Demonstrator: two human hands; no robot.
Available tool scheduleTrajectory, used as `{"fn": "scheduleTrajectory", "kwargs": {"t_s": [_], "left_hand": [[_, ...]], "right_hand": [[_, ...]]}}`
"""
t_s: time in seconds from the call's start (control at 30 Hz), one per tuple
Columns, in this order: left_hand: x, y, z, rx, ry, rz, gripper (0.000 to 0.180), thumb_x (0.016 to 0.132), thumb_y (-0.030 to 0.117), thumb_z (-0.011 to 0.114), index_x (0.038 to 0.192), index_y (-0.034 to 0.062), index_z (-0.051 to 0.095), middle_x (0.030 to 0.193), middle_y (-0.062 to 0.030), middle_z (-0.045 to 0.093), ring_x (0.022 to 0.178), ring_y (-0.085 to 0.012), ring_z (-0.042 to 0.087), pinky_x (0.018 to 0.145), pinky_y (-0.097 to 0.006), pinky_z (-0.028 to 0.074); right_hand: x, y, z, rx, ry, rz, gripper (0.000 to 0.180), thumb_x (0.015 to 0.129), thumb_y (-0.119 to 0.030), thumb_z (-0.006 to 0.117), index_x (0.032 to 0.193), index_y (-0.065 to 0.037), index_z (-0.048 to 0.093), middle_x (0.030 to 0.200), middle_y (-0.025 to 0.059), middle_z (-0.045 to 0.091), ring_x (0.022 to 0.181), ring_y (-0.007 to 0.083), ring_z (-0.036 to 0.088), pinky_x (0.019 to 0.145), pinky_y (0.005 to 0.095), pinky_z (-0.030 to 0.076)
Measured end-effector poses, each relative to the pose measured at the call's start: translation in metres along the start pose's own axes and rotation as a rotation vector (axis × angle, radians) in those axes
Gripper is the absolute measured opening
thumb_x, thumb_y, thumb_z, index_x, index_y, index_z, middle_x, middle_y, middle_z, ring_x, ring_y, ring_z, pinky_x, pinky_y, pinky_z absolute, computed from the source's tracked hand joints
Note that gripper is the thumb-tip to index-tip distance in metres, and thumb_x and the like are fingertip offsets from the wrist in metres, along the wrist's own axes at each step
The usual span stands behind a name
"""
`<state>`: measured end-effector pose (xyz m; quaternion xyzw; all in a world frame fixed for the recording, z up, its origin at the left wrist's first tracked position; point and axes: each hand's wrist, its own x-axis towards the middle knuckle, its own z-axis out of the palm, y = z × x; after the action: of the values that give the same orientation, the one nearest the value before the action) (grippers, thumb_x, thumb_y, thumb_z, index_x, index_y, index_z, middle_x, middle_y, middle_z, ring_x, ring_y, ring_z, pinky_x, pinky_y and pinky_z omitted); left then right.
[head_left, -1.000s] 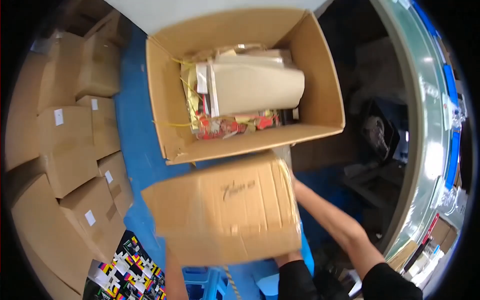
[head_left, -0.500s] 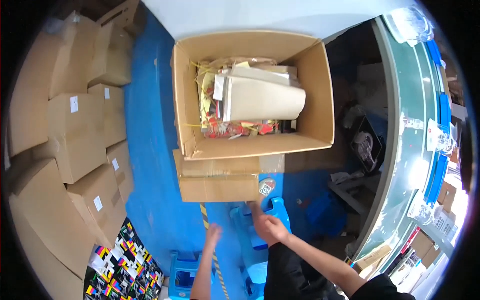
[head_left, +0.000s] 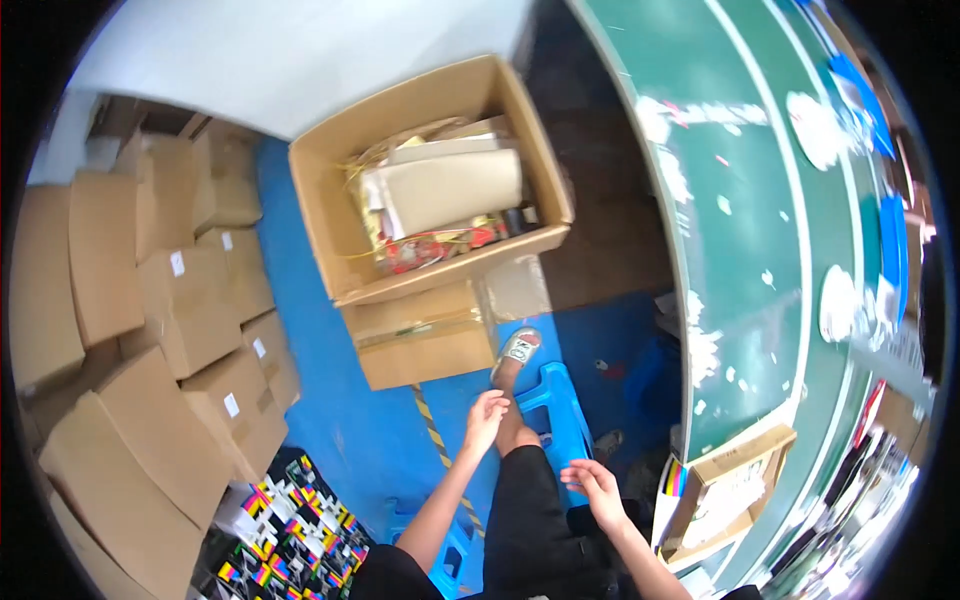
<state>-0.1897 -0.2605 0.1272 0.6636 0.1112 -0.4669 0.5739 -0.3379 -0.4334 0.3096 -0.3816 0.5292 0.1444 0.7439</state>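
My left hand hovers in front of my bent leg, its fingers loosely curled and apart, with nothing visible in it. Over by the blue plastic stool, my right hand is also empty, fingers slightly bent and spread. Beyond both hands stands a large open cardboard box. Inside it lie a folded beige sheet, papers and red and yellow scraps. A closed, taped carton sits on the floor at the near side of the big box. Neither hand touches these boxes.
Stacked cartons line the left side, with a pile of colourful printed boxes nearer me. A green worktable littered with white scraps runs along the right. An open small carton rests at its near edge. Another blue stool is below my left forearm.
The view has swung to the right, bringing more of the green table in. My left hand has come across in front of my leg; my right hand has moved away from it, rightward.
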Motion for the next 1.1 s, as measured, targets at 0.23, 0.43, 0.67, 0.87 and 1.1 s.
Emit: {"fn": "scheduleTrajectory", "kwargs": {"t_s": [0.23, 0.43, 0.67, 0.87, 1.1], "left_hand": [[-0.035, -0.006, 0.121, 0.326, -0.387, 0.071, 0.02, 0.096, 0.011, 0.046, 0.109, 0.0019, 0.058, 0.098, -0.008, 0.066, 0.087, -0.0144, 0.062, 0.076, -0.027, 0.05], [-0.049, -0.03, 0.179, 0.851, -0.6, 0.141, 0.024, 0.091, 0.001, 0.047, 0.113, -0.0022, 0.056, 0.1, -0.0147, 0.066, 0.091, -0.0204, 0.064, 0.08, -0.03, 0.051], [-0.08, -0.027, 0.249, 1.53, -1.167, 0.332, 0.046, 0.088, 0.026, 0.058, 0.126, 0.003, 0.05, 0.132, -0.0189, 0.049, 0.124, -0.0327, 0.045, 0.103, -0.04, 0.036], [-0.219, 0.108, 0.338, 1.322, -1.895, 0.127, 0.036, 0.086, 0.022, 0.064, 0.115, 0.0017, 0.057, 0.11, -0.0171, 0.063, 0.098, -0.0332, 0.061, 0.088, -0.036, 0.048], [-0.225, 0.109, 0.352, 1.418, -0.887, 1.455, 0.053, 0.075, 0.01, 0.071, 0.121, -0.0041, 0.049, 0.11, -0.0215, 0.058, 0.102, -0.0369, 0.057, 0.087, -0.041, 0.047]], "right_hand": [[-0.101, 0.054, -0.085, 0.032, 0.012, -0.21, 0.021, 0.096, -0.007, 0.045, 0.11, 0.003, 0.058, 0.104, 0.0087, 0.065, 0.098, 0.0149, 0.061, 0.087, 0.0283, 0.048], [-0.191, 0.091, -0.171, 0.297, 0.19, -0.497, 0.018, 0.093, -0.002, 0.047, 0.103, 0.001, 0.062, 0.099, 0.0084, 0.064, 0.084, 0.0127, 0.061, 0.075, 0.0245, 0.048], [-0.247, 0.136, -0.241, 0.361, 0.74, -1.101, 0.015, 0.082, 0.007, 0.051, 0.089, 0.002, 0.063, 0.085, 0.0116, 0.064, 0.067, 0.0149, 0.059, 0.06, 0.0237, 0.047], [-0.23, 0.186, -0.275, 0.055, 1.238, -1.195, 0.01, 0.075, 0.005, 0.053, 0.083, 0.002, 0.06, 0.084, 0.0153, 0.063, 0.076, 0.025, 0.061, 0.07, 0.0309, 0.049], [-0.231, 0.2, -0.194, -0.111, 1.259, -1.261, 0.014, 0.075, 0.0, 0.061, 0.088, -0.003, 0.063, 0.086, 0.0111, 0.064, 0.081, 0.0253, 0.063, 0.074, 0.032, 0.051]]}}
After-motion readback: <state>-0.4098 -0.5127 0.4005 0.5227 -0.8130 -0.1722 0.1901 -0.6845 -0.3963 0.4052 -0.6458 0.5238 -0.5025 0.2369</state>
